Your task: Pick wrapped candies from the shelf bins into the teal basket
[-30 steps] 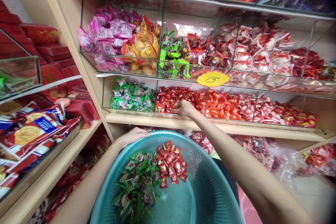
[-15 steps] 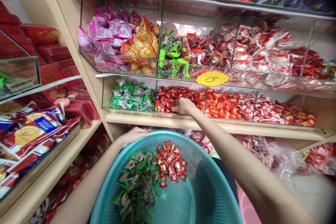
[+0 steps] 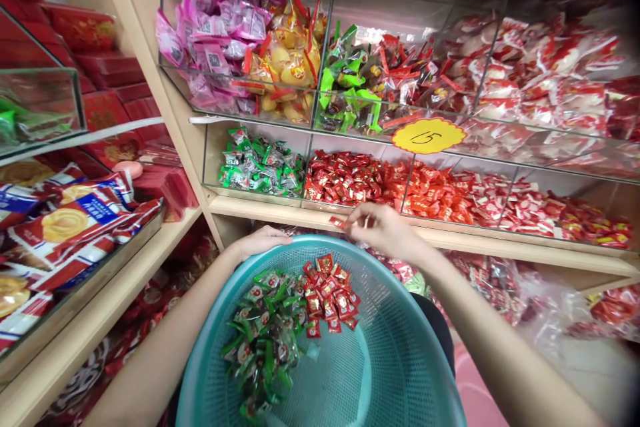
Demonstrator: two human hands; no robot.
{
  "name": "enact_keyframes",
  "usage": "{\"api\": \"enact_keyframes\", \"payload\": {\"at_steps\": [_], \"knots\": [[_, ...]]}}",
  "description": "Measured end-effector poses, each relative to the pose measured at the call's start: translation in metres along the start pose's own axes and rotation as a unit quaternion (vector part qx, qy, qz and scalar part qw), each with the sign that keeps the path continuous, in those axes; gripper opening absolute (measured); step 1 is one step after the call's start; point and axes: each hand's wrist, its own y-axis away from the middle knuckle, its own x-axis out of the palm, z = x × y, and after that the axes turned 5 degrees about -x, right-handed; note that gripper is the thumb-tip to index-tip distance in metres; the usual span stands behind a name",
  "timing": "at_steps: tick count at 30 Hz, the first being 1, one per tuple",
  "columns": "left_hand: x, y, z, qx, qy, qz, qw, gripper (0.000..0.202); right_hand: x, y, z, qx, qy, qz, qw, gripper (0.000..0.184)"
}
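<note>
My left hand (image 3: pixel 264 241) grips the far left rim of a teal plastic basket (image 3: pixel 400 293). Between the fingertips of my right hand (image 3: pixel 383 230) is a small red wrapped candy (image 3: pixel 337 221), above the basket's far rim and in front of the shelf edge. Inside the basket lie a heap of green-wrapped candies (image 3: pixel 265 337) on the left and a smaller pile of red-wrapped candies (image 3: pixel 331 297) beside it. Behind my right hand, a glass-fronted bin holds dark red candies (image 3: pixel 345 177). Orange-red candies (image 3: pixel 435 193) fill the section to its right.
Green and silver candies (image 3: pixel 263 163) occupy the lower left bin. A yellow price tag (image 3: pixel 429 135) marked 15 hangs on the upper glass. Packaged biscuits (image 3: pixel 70 220) lie on the left shelf. A pink basin (image 3: pixel 477 387) stands below, and plastic bags (image 3: pixel 540 300) sit under the shelf.
My right hand has come out of the dark red candy bin, back toward the basket, with a red candy in its fingers. My left hand stays on the rim. The view has shifted slightly.
</note>
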Motion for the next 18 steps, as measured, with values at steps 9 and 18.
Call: {"api": "enact_keyframes", "payload": {"at_steps": [9, 18], "knots": [[0.0, 0.004, -0.001, 0.009, -0.006, 0.002, 1.0, 0.041, 0.112, 0.02, -0.003, -0.012, 0.276, 0.112, 0.955, 0.015], [-0.001, 0.005, -0.001, 0.015, 0.003, 0.012, 1.0, 0.041, 0.141, 0.018, -0.004, -0.051, 0.315, 0.101, 0.942, 0.013]]}}
